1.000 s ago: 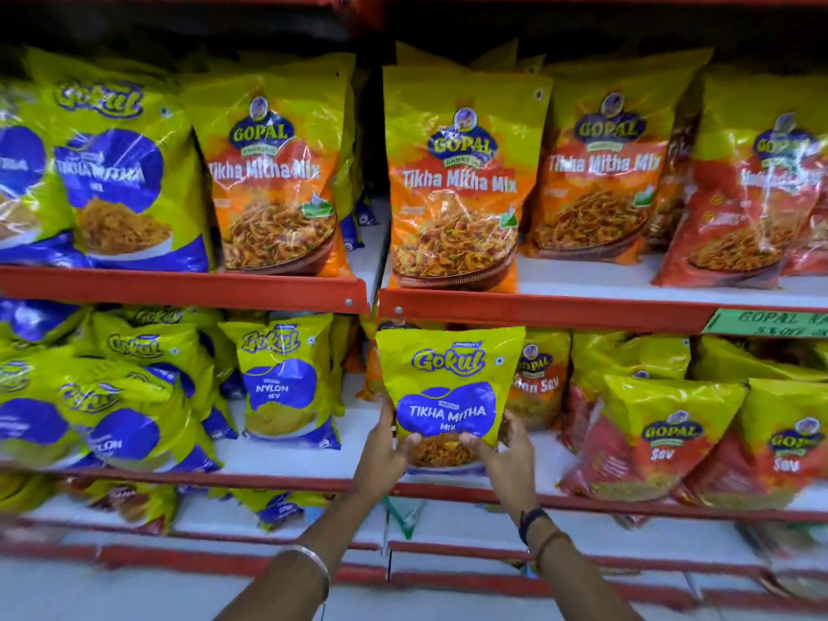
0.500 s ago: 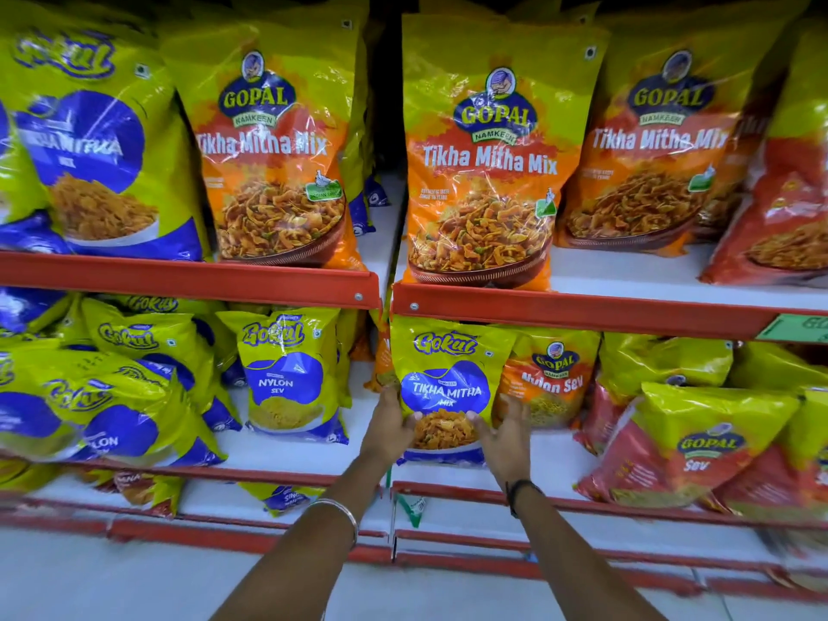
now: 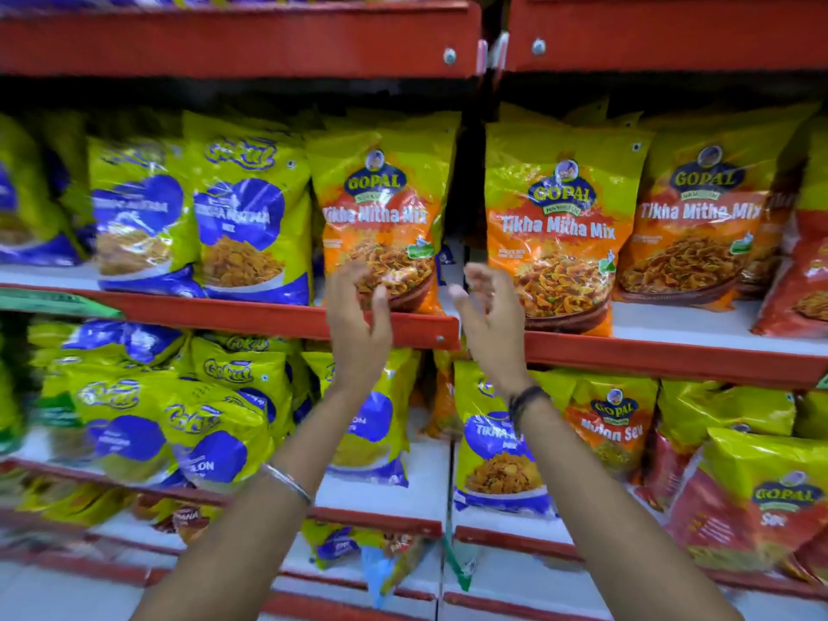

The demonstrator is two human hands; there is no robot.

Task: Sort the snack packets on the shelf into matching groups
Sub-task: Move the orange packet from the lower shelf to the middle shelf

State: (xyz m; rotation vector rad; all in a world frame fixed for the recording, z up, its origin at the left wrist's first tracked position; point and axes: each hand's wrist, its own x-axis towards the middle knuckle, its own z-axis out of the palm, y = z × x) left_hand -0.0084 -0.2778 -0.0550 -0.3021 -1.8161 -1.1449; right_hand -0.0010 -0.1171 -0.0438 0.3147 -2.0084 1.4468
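Both hands are raised in front of the upper shelf, empty, fingers curled and apart. My left hand (image 3: pixel 358 311) overlaps the lower part of an orange Gopal Tikha Mitha Mix packet (image 3: pixel 381 208). My right hand (image 3: pixel 488 316) hovers beside a second orange Tikha Mitha Mix packet (image 3: pixel 555 226). The small yellow-and-blue Gokul Tikha Mitha Mix packet (image 3: pixel 497 450) stands on the lower shelf, partly behind my right forearm. Large Gokul Tikha Mitha packets (image 3: pixel 246 217) stand left of the orange ones.
A red shelf lip (image 3: pixel 224 313) runs under the upper row. Gokul Nylon Sev packets (image 3: pixel 201 441) fill the lower left, Gopal Nylon Sev (image 3: pixel 609 428) and red Gopal Sev packets (image 3: pixel 770 499) the lower right. A third orange packet (image 3: pixel 703 221) stands at the upper right.
Both hands let go of the small Gokul packet, which stays on the lower shelf, and rose to the upper shelf. The view tilted up.
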